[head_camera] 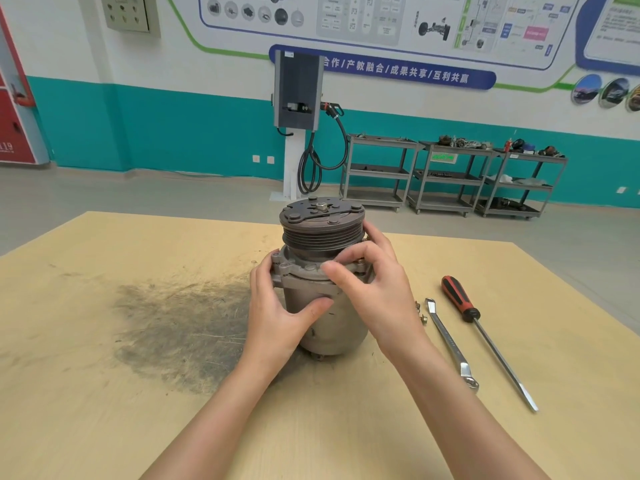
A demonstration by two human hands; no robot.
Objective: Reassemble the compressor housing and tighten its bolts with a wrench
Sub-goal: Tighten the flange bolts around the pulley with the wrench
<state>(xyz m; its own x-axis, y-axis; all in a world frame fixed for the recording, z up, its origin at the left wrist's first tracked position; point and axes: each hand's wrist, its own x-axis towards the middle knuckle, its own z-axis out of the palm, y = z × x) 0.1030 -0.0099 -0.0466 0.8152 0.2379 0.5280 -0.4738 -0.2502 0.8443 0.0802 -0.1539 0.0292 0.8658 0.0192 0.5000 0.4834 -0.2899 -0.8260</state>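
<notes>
Between the two hands, the compressor [323, 271] stands upright on the tabletop [104, 393], pulley end up, w/ the flanged front housing seated on the cylindrical body. Left hand [280, 306] wraps the body's side, fingers curled behind the flange and thumb across the front — prob. steadying it so it can't tip or rotate. Right hand [374, 289] curls over the flange on the far-right side, fingertips [337, 261] bunched at the rim; looks like it's seating or finger-starting a bolt, but can't tell if anything is pinched there. Just right of the right wrist lie a couple of small brass-coloured bolts [419, 311], loose, so not all fasteners are in yet. Next to them the wrench [450, 344] lies flat, untouched, then a red-and-black-handled screwdriver [485, 337] further right — both within easy reach for tightening. Left of the left hand the tan tabletop carries a broad dark grease smudge [180, 327]. Beyond the hands: grey floor, teal-and-white wall w/ posters, an EV charger [298, 95] on a post, and grey parts carts [450, 174].
</notes>
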